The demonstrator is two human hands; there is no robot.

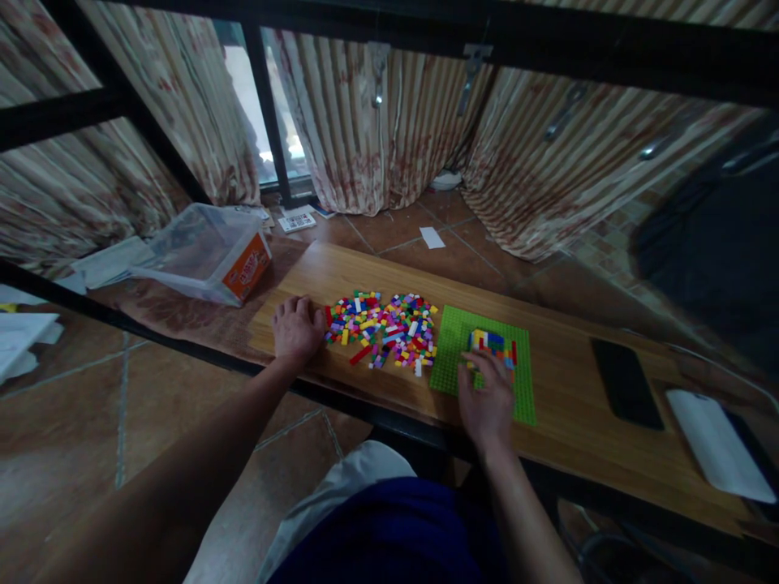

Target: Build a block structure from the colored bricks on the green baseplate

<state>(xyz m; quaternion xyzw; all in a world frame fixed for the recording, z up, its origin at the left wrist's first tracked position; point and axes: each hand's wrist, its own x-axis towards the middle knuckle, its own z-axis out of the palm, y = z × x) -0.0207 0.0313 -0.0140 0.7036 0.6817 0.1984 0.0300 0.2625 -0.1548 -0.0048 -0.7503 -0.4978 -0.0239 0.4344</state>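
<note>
Loose toy bricks [389, 328] in many colours lie in a spread pile on the wooden board. At the pile's left edge my left hand [297, 331] rests on the wood, fingers loosely bent and apart, the thumb side close to a red brick. A green studded baseplate [447, 349] lies right of the pile, carrying a cluster of built-up bricks [496, 341] in blue, yellow, white, red and orange. Over the plate's lower part, my right hand [488, 397] has thumb and index finger close together beside the cluster; whatever is between them is too small to name. The hand hides part of the cluster.
A clear plastic bin [195, 251] with an orange label stands left of the wooden board [359, 264]. On the board's right lie a dark phone-like slab [626, 381] and a white device [718, 442]. A dark metal bar [389, 24] crosses above, before curtains [389, 130].
</note>
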